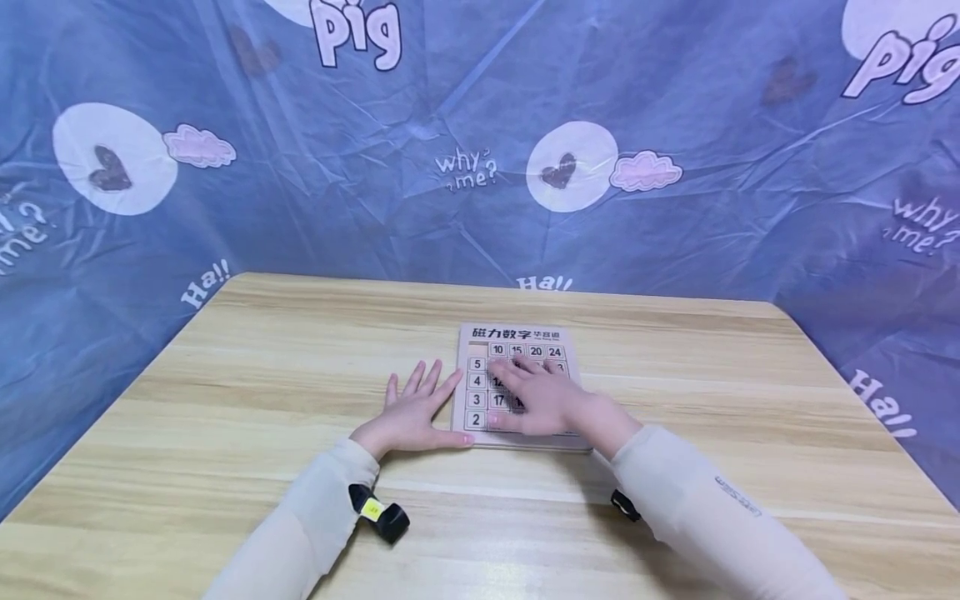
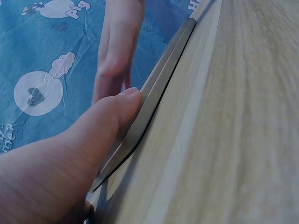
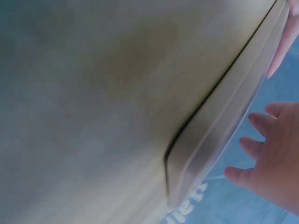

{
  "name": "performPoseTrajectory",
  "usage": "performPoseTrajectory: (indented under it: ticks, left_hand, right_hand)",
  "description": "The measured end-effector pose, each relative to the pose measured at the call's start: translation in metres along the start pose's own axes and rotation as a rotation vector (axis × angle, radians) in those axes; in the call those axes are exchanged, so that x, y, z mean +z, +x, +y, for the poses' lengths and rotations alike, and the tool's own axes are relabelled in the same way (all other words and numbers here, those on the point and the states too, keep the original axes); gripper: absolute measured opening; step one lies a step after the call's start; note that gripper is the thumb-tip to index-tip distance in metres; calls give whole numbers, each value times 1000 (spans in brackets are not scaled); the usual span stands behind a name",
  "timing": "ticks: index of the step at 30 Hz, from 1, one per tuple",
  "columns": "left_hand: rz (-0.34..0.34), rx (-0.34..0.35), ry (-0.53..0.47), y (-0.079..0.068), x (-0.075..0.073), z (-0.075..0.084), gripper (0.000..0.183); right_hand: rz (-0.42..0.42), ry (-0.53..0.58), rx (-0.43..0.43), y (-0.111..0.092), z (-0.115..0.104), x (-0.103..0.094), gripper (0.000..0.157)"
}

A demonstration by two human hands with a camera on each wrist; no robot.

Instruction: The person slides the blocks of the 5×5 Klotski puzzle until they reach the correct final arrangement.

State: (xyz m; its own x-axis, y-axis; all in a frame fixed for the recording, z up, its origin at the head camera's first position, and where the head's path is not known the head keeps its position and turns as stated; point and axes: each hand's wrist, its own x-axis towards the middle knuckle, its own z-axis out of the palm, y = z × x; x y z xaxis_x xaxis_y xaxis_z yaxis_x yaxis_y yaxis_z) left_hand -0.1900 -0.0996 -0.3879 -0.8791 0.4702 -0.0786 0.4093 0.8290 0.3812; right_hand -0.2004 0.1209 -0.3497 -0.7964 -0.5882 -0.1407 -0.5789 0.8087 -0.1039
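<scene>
A number sliding puzzle [image 1: 525, 442] lies flat on the wooden table, with numbered square tiles in a pale frame. Its top-left slot [image 1: 477, 349] holds no tile. Spread out at the left side is my left hand [image 1: 415, 414], its thumb on the frame's lower left corner. In the left wrist view that thumb [image 2: 110, 109] rests along the near edge of the frame. My right hand [image 1: 547, 402] reaches over the tiles with fingers extended, covering much of the middle and right columns. The right wrist view shows its fingers [image 3: 261, 123] spread above the board.
The wooden table [image 1: 300, 350] stretches around the puzzle on all sides. A blue patterned cloth [image 1: 360, 208] hangs behind it and at both sides. A black strap with a small device [image 1: 390, 523] sits at the left wrist, and another [image 1: 625, 505] at the right.
</scene>
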Motion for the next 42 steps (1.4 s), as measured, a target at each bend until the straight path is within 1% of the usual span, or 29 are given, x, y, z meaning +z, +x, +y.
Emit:
performPoseTrajectory:
  ticks: [9,14,17,20,25,30,42]
  left_hand:
    - [10,7,3,0,0,0,99]
    - [22,18,11,-1,0,0,98]
    - [27,26,19,-1,-1,0,97]
    - [26,25,23,-2,-1,0,97]
    - [27,29,26,-2,-1,0,96]
    - [24,25,27,-2,-2,0,96]
    - [11,12,14,-1,-2,1,96]
  right_hand:
    - [-6,-33,-210,-29,-30,1,77]
    - [-10,-23,-288,-40,-41,4,78]
    - [-13,-34,-312,-42,-45,7,79]
    - [-17,-52,-314,-44,-47,8,81]
    - [-22,-50,-307,-43,-48,8,81]
    - [-4,-56,-312,-39,-48,9,81]
    - [-27,-72,-250,-25,-44,8,80]
